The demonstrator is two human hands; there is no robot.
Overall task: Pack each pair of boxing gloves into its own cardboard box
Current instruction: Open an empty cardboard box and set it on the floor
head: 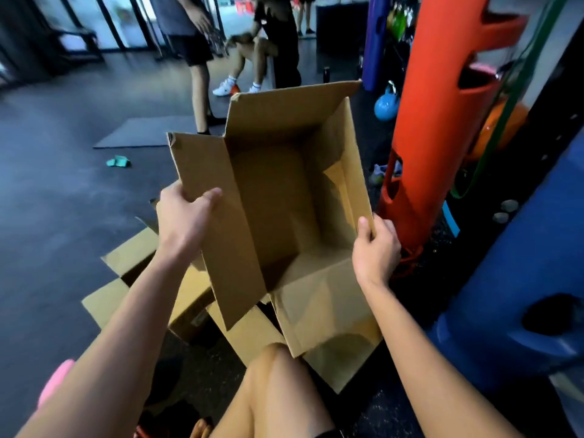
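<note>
Cardboard box (278, 197) held in the air over a bare knee (271, 374), mouth open toward the wearer. Left hand (183, 216) grips its left flap; right hand (376, 248) pinches the right wall's edge. Other boxes (132, 254) on floor (63, 216) beneath. Orange bag (442, 105) right; two people (189, 42) beyond.

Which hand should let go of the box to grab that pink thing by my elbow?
Left, likely. The pink thing lies just outside the left forearm; the left hand only grips a flap, while the right hand pinches the box by its right wall and could steady it alone.
</note>
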